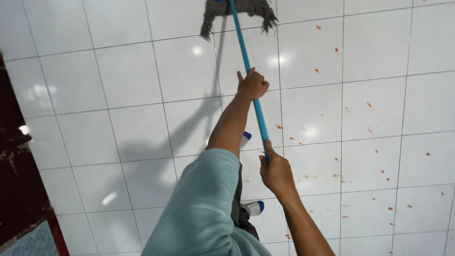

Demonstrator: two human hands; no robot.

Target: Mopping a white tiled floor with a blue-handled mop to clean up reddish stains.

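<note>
Both hands closed round the blue mop handle (249, 88).
Left hand (252, 84) high, right hand (275, 172) low; sweep the mop head (238, 11) from 12 toward the orange specks (338, 175) at 3 o'clock, probably crumbs.

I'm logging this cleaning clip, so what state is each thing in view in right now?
Mop: gray strands spread flat on the floor, handle tilted toward the person.
Left hand: closed around the blue handle, higher up.
Right hand: closed around the handle's near end.
Floor tiles: white, glossy, with orange specks scattered on the right side.
</note>
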